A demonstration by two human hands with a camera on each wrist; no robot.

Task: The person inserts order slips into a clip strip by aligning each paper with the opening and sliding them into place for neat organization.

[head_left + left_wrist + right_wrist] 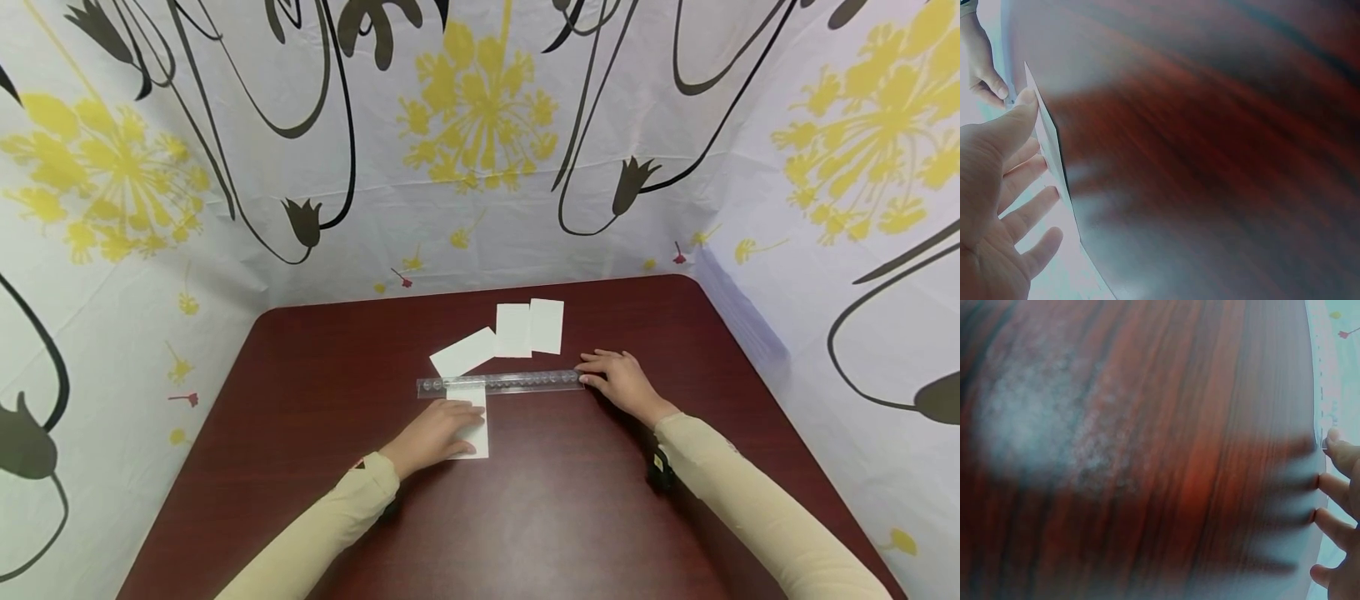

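A clear plastic ruler (pixel 525 382) with a row of round shapes lies across the table, over the far end of a white card (pixel 475 433). My left hand (pixel 438 433) rests on this card, just on the near side of the ruler. In the left wrist view its fingers (pixel 1029 212) are spread, and the thumb tip lies at the card's edge. At the ruler's right end, my right hand (pixel 621 383) pinches the corner between thumb and forefinger. The other fingers (pixel 1335 528) of that hand reach down to the tabletop.
Beyond the ruler lie three more white cards: a slanted card (pixel 463 352), an upright card (pixel 513 330) and a rightmost card (pixel 547 326) beside it. The dark red-brown table (pixel 570 517) is bounded at the back and sides by a flower-patterned cloth (pixel 480 242).
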